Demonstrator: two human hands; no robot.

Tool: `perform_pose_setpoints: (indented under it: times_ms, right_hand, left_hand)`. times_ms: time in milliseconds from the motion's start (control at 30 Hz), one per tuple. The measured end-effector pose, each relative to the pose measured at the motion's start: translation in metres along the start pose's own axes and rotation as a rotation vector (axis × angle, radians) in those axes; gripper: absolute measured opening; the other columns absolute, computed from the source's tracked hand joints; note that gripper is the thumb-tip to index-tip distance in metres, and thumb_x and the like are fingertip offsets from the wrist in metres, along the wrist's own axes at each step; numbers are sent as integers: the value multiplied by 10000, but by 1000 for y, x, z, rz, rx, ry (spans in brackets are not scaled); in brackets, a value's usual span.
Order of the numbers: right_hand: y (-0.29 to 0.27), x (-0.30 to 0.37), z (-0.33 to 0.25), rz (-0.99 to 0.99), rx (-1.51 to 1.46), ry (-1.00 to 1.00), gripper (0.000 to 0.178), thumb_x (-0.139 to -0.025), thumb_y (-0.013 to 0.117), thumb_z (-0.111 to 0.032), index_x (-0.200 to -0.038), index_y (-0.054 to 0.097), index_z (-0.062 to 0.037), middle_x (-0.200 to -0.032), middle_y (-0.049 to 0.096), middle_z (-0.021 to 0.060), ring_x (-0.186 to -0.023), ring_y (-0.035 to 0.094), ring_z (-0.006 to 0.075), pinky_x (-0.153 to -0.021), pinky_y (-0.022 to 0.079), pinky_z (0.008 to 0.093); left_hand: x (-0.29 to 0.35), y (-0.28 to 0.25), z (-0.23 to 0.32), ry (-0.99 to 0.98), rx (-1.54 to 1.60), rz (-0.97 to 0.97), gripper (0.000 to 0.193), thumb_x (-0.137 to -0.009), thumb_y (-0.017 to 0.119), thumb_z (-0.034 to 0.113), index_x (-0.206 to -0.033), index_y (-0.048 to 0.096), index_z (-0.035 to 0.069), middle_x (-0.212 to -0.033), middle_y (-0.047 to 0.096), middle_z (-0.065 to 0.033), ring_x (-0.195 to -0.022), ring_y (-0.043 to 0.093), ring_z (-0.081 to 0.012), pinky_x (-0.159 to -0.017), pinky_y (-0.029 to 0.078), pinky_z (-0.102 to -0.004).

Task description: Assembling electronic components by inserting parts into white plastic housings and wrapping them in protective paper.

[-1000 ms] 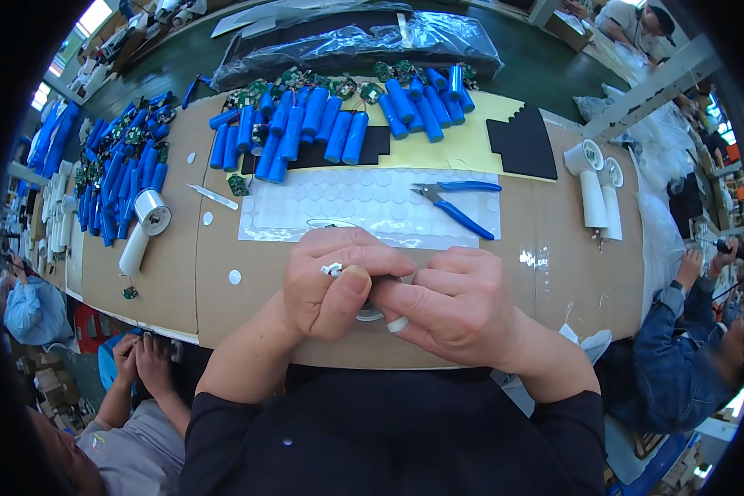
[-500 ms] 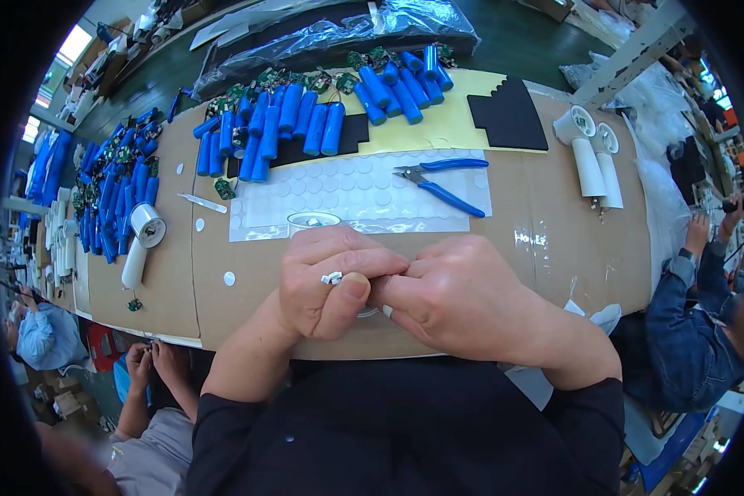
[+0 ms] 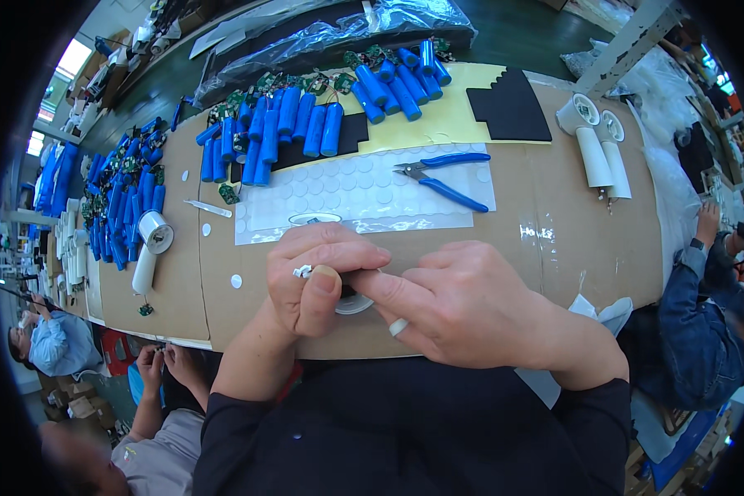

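Around me the workshop has a green floor (image 3: 525,50), and brown cardboard (image 3: 512,260) tops the bench, with a co-worker in denim (image 3: 690,351) at the right. Clear plastic wrap (image 3: 422,18) covers something dark past the far edge; the white tubular housings (image 3: 593,159) end in cup-shaped heads, their insides too small to make out. I count three housings, two right and one left, one pair of blue-handled cutters (image 3: 455,159) on one sheet of round stickers (image 3: 339,188), and three loose white discs (image 3: 236,281); the blue battery cells (image 3: 312,132) are heaped too thickly to count. Over the near edge, the left hand (image 3: 322,250) curls tight on a white connector (image 3: 302,271) poking out beside its thumb; the right hand (image 3: 463,302) meets the left fingers, and I cannot tell whether it grips anything there
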State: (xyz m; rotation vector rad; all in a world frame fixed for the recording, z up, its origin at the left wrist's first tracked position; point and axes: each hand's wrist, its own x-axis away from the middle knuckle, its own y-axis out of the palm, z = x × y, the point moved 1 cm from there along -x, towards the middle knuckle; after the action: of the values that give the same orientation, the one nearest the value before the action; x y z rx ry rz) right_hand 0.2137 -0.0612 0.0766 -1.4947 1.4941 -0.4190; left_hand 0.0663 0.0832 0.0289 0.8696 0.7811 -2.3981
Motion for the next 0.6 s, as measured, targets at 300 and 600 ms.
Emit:
perform_pose_setpoints:
  times_ms: [300,600]
  right_hand:
    - [15,-4,3,-46,-35,18,391,-782,712,-129,-1159,636,-63,-696,638,42,-619,656,227,-577,515,360]
    - [15,-10,6,33,-32,-13,343,-766,690,-148,-1077,584,-52,-650,614,70,-624,656,245,-583,504,377]
  left_hand:
    - [2,-3,0,-62,48,57,411,-1016,380,229,-944,706,-12,-844,727,-147,-704,692,-265,-639,554,-365]
    - [5,-6,-2,-153,100,105,442,-1032,362,259,-943,699,-13,-838,724,-153,-726,700,-272,-670,555,-372]
